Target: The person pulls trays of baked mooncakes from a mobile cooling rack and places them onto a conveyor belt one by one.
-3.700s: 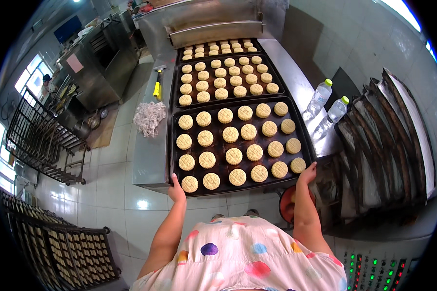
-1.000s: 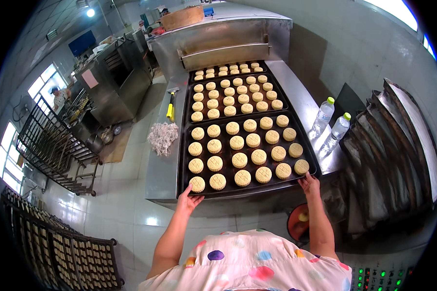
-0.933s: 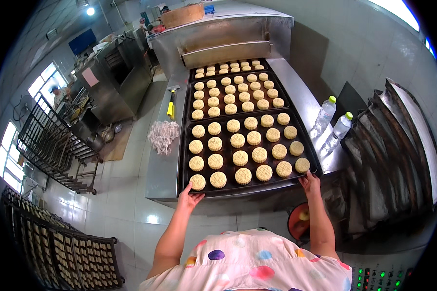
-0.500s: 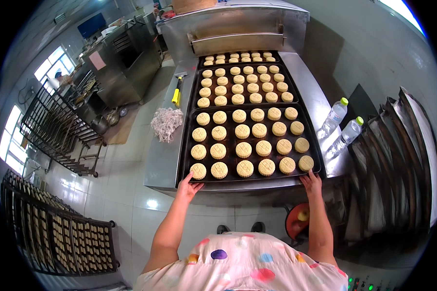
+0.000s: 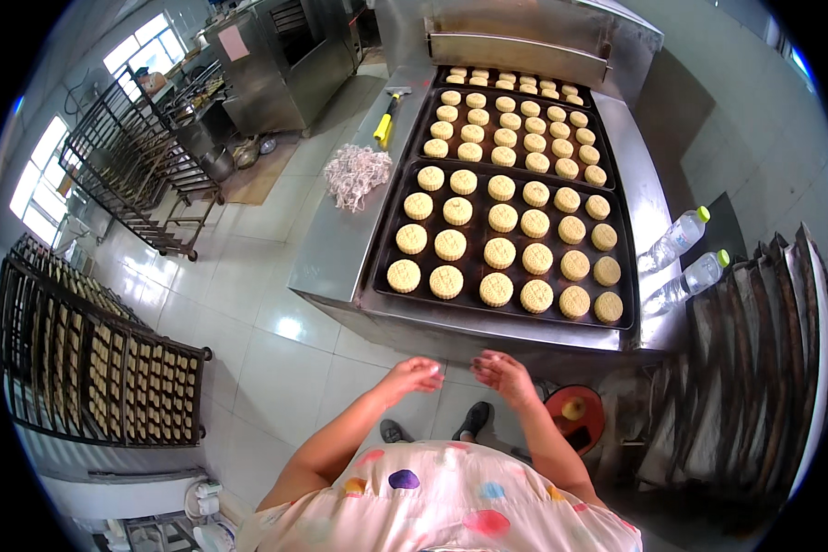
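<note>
My left hand (image 5: 414, 375) and my right hand (image 5: 503, 373) hover in front of my body, below the front edge of the steel table (image 5: 327, 262). Both are empty, with loosely bent fingers and a small gap between the two hands. Nearest to them lies a black baking tray (image 5: 475, 241), apart from my fingers. Rows of pale round mooncakes (image 5: 497, 289) with stamped tops and fluted sides fill it. Behind it, a second black tray (image 5: 488, 147) of mooncakes lies close against it, and a third sits partly under the steel oven opening (image 5: 520, 55).
On the table's left are a yellow-handled scraper (image 5: 388, 120) and a bundle of whitish string (image 5: 357, 177). Two clear bottles (image 5: 676, 239) lie tilted on the right, beside stacked dark trays (image 5: 727, 368). A red stool (image 5: 587, 432) stands below. A loaded rack (image 5: 110, 359) is at left.
Both hands have let go of the front tray's near corners and drawn back toward my body and each other. My view has shifted; the trays appear higher and further right.
</note>
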A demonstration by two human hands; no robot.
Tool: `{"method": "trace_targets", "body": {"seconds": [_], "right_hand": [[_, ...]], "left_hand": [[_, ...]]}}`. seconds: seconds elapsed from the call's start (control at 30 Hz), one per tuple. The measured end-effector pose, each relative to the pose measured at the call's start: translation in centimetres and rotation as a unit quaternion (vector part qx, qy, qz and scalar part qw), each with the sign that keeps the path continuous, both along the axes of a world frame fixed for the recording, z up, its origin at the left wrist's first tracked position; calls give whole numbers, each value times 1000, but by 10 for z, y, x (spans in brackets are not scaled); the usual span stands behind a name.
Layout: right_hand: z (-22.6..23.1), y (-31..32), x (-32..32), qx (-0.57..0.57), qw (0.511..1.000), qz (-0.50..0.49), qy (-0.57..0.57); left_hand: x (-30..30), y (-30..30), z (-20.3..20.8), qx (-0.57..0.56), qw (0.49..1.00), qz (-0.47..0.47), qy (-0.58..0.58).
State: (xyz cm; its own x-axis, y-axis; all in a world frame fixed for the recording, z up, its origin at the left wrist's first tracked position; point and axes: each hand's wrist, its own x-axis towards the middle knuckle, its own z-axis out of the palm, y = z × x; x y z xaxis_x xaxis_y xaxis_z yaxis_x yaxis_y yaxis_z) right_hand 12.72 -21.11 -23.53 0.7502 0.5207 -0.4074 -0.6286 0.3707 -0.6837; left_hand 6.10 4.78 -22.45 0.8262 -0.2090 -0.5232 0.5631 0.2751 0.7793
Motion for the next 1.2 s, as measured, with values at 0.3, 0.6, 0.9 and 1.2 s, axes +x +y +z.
{"method": "trace_targets", "body": {"seconds": [0.3,0.6,0.9,1.2], "right_hand": [[-12,120,-26,-100,994,5,-37],[-10,388,-137,-118,949,289,-44],[12,630,-183,-71,852,511,-91],[5,838,-233,-46,809,585,-40]], "left_hand": [[-153,140,-65,130,985,102,-39],[-363,286,-70,100,916,383,71],[-445,382,-29,54,781,622,13],[-536,555,10,42,613,788,-43]]}}
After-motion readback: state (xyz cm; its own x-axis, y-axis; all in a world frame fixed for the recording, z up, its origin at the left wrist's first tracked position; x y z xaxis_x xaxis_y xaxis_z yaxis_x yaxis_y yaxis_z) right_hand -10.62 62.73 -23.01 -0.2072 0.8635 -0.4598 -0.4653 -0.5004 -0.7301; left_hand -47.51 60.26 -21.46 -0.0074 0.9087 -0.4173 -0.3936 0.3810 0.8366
